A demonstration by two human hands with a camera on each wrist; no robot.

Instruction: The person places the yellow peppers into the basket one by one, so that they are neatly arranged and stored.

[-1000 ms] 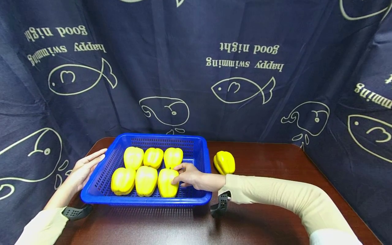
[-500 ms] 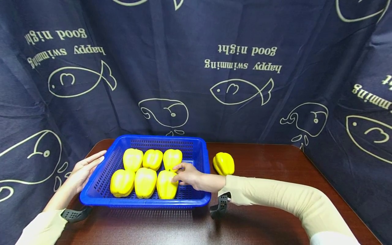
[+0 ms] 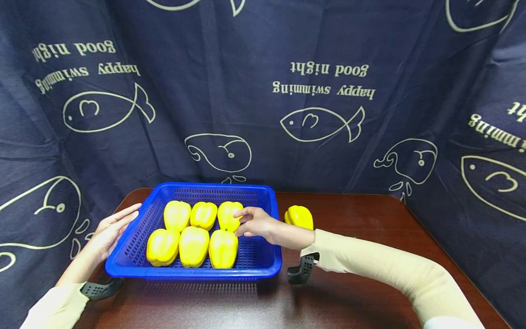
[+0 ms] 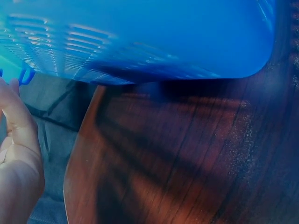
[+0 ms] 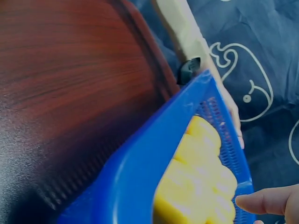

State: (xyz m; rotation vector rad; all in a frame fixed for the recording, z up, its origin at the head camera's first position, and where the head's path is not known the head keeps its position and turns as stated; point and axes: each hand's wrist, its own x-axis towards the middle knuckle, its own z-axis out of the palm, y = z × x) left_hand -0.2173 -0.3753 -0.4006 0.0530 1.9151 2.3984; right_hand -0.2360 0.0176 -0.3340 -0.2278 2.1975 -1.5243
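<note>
A blue slotted plastic basket (image 3: 193,273) holds yellow bell peppers in two rows of three. My left hand (image 3: 111,233) rests against the basket's left side, its fingers lying straight along the rim. In the left wrist view, part of that hand (image 4: 18,154) shows at the left edge. Over the right part of the basket hovers my right hand (image 3: 259,225), fingers loosely bent and holding nothing. Its fingertips are nearest the back right bell pepper (image 3: 228,214) and the front right bell pepper (image 3: 223,252). In the right wrist view, the thumb (image 5: 257,201) shows beside the peppers.
One more yellow bell pepper (image 3: 299,216) lies on the brown wooden table (image 3: 353,214), right of the basket, partly hidden by my right forearm. Behind the table hangs a dark blue curtain (image 3: 255,45) with fish drawings.
My right hand has let go of the front right bell pepper and lifted slightly up and back. The left hand stays at the basket's side.
</note>
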